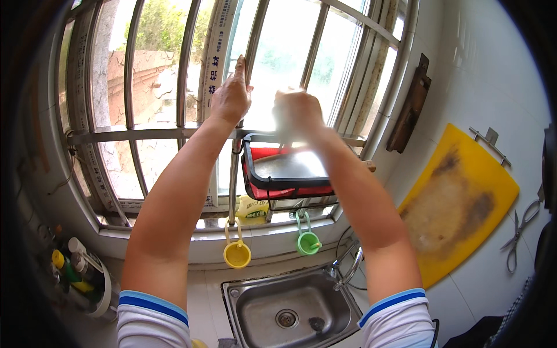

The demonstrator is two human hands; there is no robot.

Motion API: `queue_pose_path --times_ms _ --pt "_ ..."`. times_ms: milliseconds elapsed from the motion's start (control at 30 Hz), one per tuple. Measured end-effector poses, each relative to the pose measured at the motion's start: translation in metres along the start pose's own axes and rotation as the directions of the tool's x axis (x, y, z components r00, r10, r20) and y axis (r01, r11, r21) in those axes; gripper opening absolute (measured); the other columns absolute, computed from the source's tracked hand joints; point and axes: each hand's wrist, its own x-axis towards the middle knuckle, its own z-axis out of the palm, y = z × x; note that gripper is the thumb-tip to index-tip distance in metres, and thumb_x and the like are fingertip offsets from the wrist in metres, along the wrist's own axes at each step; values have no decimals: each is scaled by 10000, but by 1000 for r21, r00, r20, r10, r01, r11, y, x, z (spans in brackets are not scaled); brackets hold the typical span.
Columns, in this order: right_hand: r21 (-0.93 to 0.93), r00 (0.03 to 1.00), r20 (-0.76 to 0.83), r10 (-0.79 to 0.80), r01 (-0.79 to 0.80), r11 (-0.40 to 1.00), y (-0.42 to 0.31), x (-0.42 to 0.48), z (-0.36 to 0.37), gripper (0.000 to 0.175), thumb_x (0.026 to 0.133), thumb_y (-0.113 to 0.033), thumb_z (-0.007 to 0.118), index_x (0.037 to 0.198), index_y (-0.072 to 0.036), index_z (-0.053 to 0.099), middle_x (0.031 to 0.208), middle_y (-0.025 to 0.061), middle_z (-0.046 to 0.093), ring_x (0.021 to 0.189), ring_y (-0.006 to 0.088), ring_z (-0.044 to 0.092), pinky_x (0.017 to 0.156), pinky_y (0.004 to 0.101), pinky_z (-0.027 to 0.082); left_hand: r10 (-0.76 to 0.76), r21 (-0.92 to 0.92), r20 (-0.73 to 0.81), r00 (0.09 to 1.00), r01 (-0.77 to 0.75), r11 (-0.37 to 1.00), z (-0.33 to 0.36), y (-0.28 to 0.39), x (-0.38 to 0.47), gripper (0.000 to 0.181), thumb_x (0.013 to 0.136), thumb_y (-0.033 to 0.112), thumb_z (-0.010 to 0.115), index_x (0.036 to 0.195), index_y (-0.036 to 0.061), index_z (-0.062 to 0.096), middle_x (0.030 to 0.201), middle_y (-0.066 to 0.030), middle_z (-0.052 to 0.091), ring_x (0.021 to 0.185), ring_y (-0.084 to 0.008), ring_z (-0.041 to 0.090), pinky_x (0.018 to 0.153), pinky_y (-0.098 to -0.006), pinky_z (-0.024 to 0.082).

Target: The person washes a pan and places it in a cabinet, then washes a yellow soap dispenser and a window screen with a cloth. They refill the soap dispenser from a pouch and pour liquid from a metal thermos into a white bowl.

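Observation:
Raised to the window, my left hand (230, 99) is at an upright metal window bar (256, 32). Its index finger points up along the bar, and the other fingers appear curled around it. My right hand (300, 108) is a blurred fist farther right, in front of the glass and near another upright bar (315, 45). Because of blur and glare, I cannot tell whether it holds anything. Below it, a black-rimmed rack (287, 182) with a red lining hangs at the bars. A flat, shiny metal thing (289, 165) lies in the rack.
A horizontal rail (161, 134) crosses the bars. Yellow (237, 254) and green (308, 243) strainers hang above a steel sink (252, 311) with a faucet (350, 269). A yellow cutting board (461, 204) and scissors (518, 237) hang right. Bottles (72, 272) stand left.

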Motion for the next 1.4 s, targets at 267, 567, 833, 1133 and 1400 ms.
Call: queue_pose_path --times_ms 267,567,833,1133,1400 --pt "593 983 160 86 -166 788 -4 8 22 268 757 -111 524 965 -101 692 868 159 681 808 304 655 776 359 513 36 -36 18 999 -36 999 3 -6 11 736 852 235 629 1455 115 225 1215 -222 553 1095 -394 548 925 -447 437" --pt "947 936 313 159 -296 -124 -50 -264 -74 299 860 -256 587 1045 -24 624 980 95 632 877 161 613 774 281 496 227 -147 -59 972 -233 961 -24 -43 -80 280 813 106 582 1087 70 624 1068 -169 623 1018 -291 597 974 -367 400" --pt "762 451 644 618 -308 -570 -69 -312 92 296 916 -92 495 1207 -39 505 1102 73 585 996 162 589 843 307 518 529 420 -13 849 -475 773 -18 -104 -84 288 892 138 543 1169 95 610 1144 -78 639 1032 -223 614 843 -362 496" --pt "364 618 -656 434 -245 899 -32 -172 209 197 780 -179 641 896 -26 596 882 153 614 807 344 585 728 449 441 441 170 -64 895 -426 889 -23 -77 -95 221 814 135 548 1003 62 635 1003 -121 655 999 -276 595 904 -389 415" --pt "657 741 -89 666 -459 598 -48 -252 170 216 723 -85 684 928 -21 662 872 165 662 814 321 639 773 360 500 448 243 -71 891 -420 874 -31 -89 -97 198 832 140 562 994 63 647 1003 -119 657 1010 -265 595 911 -378 413"
